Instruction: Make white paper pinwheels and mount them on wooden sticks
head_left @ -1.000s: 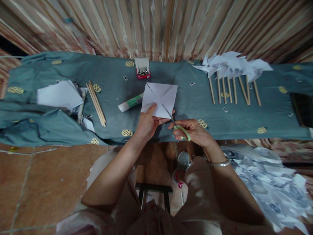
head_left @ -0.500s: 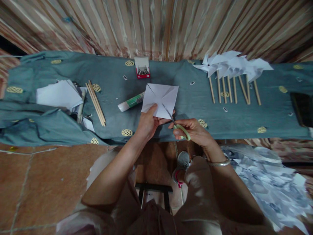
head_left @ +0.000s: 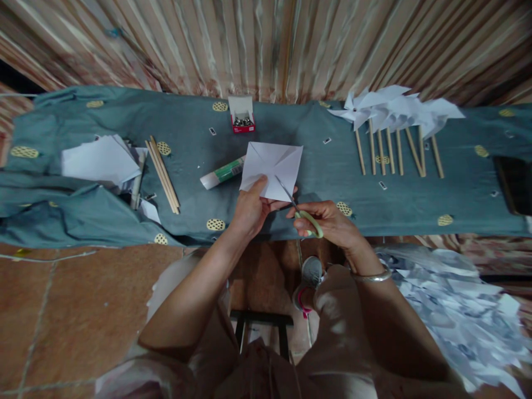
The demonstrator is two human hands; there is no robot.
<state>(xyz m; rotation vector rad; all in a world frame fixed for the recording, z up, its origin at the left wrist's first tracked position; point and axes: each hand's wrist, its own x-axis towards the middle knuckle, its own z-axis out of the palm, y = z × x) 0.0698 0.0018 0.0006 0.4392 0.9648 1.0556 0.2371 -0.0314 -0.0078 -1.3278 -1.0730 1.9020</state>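
A square sheet of white paper (head_left: 268, 163) with lines running from its corners toward the middle is pinched in my left hand (head_left: 251, 206), thumb on top and fingers beneath. My right hand (head_left: 328, 220) grips scissors (head_left: 310, 220) by their pale green handles. Their blades lie along the near right corner of the sheet, tip pointing toward its centre. A glue stick (head_left: 224, 172) with a green label lies just left of the paper. Behind it stands an opened red box (head_left: 243, 128) of small shiny metal pieces.
Paper pinwheels (head_left: 394, 113) on wooden sticks lie at the back right. Loose wooden sticks (head_left: 163, 174) and stacked white sheets (head_left: 100, 160) are on the left. A dark phone-like object (head_left: 513, 185) rests at the far right. Below the table's right side is a heap of white paper pieces (head_left: 453, 310).
Almost nothing differs. Both hands, the paper and the scissors hold nearly the same position, with only a very slight shift.
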